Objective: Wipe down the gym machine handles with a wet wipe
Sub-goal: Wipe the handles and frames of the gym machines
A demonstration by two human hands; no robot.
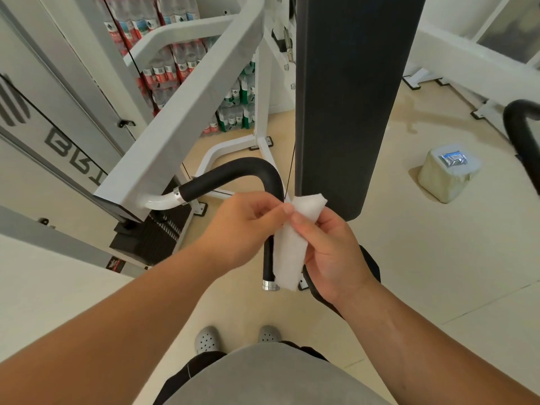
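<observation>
Two bare hands meet on a white wet wipe [292, 252] as we look down at a gym machine. Our left hand [248, 226] has its fingers curled and pinches the wipe's upper edge. Our right hand [330, 252] pinches the folded sheet between thumb and fingers from the other side. The wipe hangs lengthwise just in front of the straight lower stretch of the black padded handle [239, 173], which curves out of the white frame arm [181, 112] and ends in a silver cap [270, 285]. We cannot tell whether wipe and grip touch. Behind the hands stands a tall black back pad [350, 97]. On the pale floor to the right sits a soft pale pack [447, 182] with a blue label, near a second black handle [523, 135]. Shrink-wrapped water bottles [175, 68] are stacked beyond the frame, and grey clogs [207, 340] show below.
</observation>
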